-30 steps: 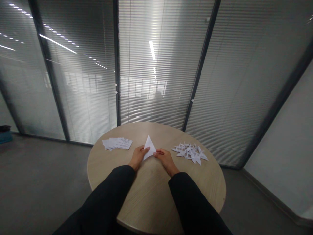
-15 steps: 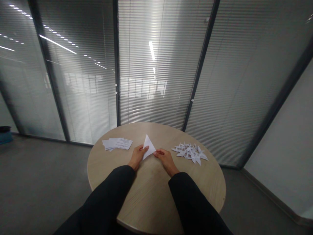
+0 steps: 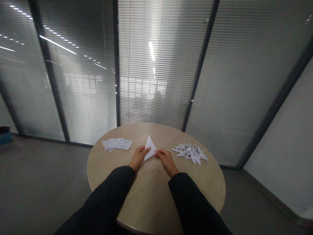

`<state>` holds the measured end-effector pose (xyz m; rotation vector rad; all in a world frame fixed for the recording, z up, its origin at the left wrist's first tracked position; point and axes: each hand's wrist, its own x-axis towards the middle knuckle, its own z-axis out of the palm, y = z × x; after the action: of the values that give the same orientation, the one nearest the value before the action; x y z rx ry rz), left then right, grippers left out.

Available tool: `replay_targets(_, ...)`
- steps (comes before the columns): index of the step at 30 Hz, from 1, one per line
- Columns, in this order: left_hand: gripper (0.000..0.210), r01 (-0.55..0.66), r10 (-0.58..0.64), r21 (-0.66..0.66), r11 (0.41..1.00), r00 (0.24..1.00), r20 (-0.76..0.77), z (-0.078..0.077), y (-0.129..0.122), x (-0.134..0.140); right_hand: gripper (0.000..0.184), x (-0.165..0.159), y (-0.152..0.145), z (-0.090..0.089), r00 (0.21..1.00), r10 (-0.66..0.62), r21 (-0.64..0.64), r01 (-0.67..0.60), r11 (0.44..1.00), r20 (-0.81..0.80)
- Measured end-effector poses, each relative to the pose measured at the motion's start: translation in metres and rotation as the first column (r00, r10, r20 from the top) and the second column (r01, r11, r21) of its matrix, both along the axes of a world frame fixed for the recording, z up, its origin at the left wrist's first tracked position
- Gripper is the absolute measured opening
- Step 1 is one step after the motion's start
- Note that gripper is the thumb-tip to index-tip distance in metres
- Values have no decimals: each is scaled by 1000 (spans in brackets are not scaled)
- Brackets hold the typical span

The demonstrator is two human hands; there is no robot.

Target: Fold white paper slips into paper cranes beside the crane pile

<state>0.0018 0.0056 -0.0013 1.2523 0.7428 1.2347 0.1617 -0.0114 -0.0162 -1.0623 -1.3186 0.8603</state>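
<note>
A white sheet of paper folded into a triangle point(image 3: 150, 147) is held between my two hands above the middle of the round table, one point facing away from me. My left hand point(image 3: 140, 156) grips its left side, thumb on top and fingers beneath. At its right corner, my right hand point(image 3: 165, 158) pinches the paper between thumb and fingertips. To the right lies a pile of folded white paper figures point(image 3: 189, 152) with pointed ends. On the left rests a loose stack of white paper sheets point(image 3: 117, 144), the top one with printed lines.
The round wooden table point(image 3: 146, 209) has its curved far edge close to a glass partition with blinds point(image 3: 156, 107). A white wall point(image 3: 288, 147) stands at the right. A blue object with a dark top point(image 3: 5, 137) sits on the floor at far left.
The paper triangle and my left hand have shifted slightly to the right. My right hand stays nearly still at the corner. The stack and the pile look the same.
</note>
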Motion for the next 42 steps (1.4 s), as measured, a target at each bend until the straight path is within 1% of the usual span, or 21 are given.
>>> replay_targets(4,48,-60,61,32,998,998,-14,1,-1,0,37,2,2,-2,999,-38,10,38,999,-11)
replay_targets(12,49,-74,77,54,996,996,-40,-3,2,-2,34,3,3,-3,998,-57,29,56,998,27)
replay_targets(14,49,-55,57,40,998,997,-50,-5,3,-1,35,4,3,-3,997,-68,33,67,997,30)
replay_targets(19,53,38,-35,26,999,996,-81,-7,4,0,38,6,3,-2,994,-105,44,105,994,-4)
replay_targets(25,49,17,-16,18,1000,997,-70,-6,3,-1,36,5,4,-2,995,-97,52,96,994,4)
replay_targets(32,46,90,-87,-96,991,996,30,-4,1,1,40,7,6,-2,987,-155,68,157,985,-36)
replay_targets(37,41,96,-93,-118,988,995,29,-5,1,1,39,7,5,-2,987,-147,54,151,987,-68)
replay_targets(42,42,111,-107,-146,983,994,30,-7,2,2,37,9,7,-3,979,-181,56,186,981,-90)
